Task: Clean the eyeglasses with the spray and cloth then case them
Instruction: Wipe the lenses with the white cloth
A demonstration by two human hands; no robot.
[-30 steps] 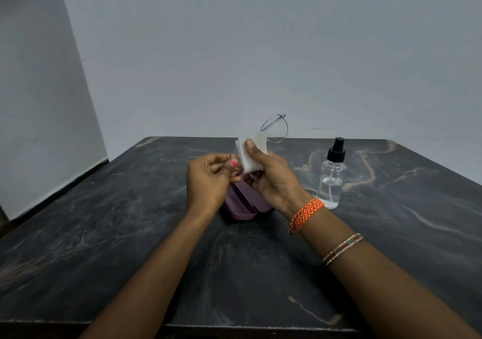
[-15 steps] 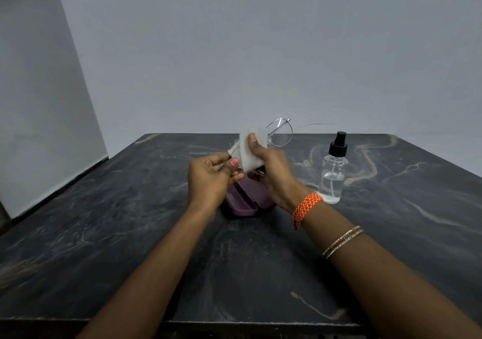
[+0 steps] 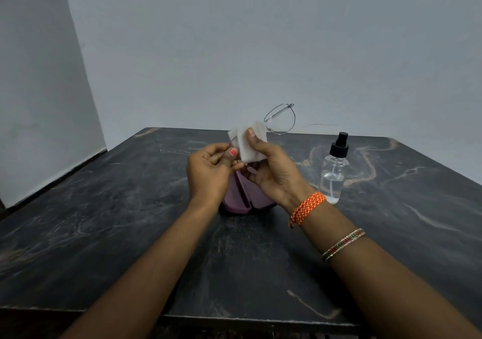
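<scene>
Thin wire-framed eyeglasses (image 3: 280, 119) are held up above the table's middle. My left hand (image 3: 211, 171) pinches the frame at its left end. My right hand (image 3: 273, 171) presses a white cloth (image 3: 247, 142) around the left lens, thumb on the cloth's front. The right lens sticks out bare to the upper right, and one temple arm points right. Below and behind my hands an open purple glasses case (image 3: 240, 197) lies on the table, partly hidden. A clear spray bottle (image 3: 333, 171) with a black nozzle stands upright to the right of my right hand.
The dark marble table (image 3: 104, 221) runs to grey walls behind and on the left. Its front edge is near the bottom of the view. An orange thread band and a thin bangle are on my right wrist.
The glasses have tilted, so the bare right lens now sits higher and more face-on. My right thumb has shifted on the cloth over the left lens. The bottle and case have not moved.
</scene>
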